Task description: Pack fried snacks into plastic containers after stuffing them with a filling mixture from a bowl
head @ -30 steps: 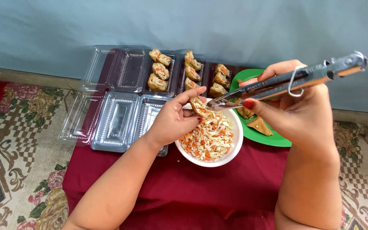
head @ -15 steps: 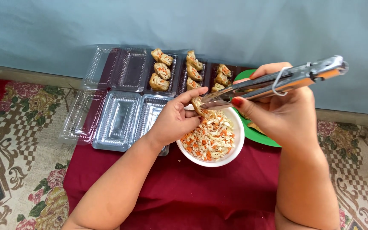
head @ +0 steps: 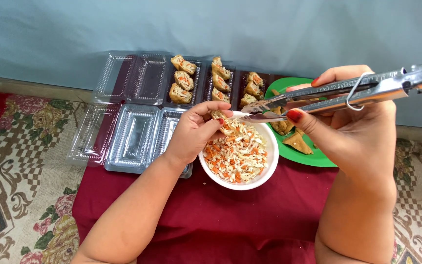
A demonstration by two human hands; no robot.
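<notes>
Pinching a small fried pastry shell (head: 219, 119) between thumb and fingertips, the left hand (head: 194, 134) holds it at the upper-left rim of the white bowl (head: 265, 172), right over the shredded cabbage and carrot filling (head: 235, 154). That shell looks light, crisp and brittle — likely to crack under a hard squeeze, so a light grip on its outer sides suits it. The right hand (head: 355, 132) is wrapped around metal tongs (head: 338, 94), thumb and fingers pressing the arms nearly together; the flat tips sit just beside the shell with a little filling at them, though how much is caught there I cannot tell. The shreds seem loose and slippery and would scatter easily.

Behind the bowl, toward the upper centre of the frame, clear plastic trays carry rows of stuffed rolls (head: 181, 78); empty clear trays (head: 133, 137) spread out to the left, one touching the bowl's side. A green plate (head: 313, 157) with triangular fried pastries lies to the right, partly hidden by the tongs and hand. All of it rests on a maroon cloth (head: 211, 220) over a patterned rug (head: 20, 161). The trays crowd close — little room to set the bowl aside.
</notes>
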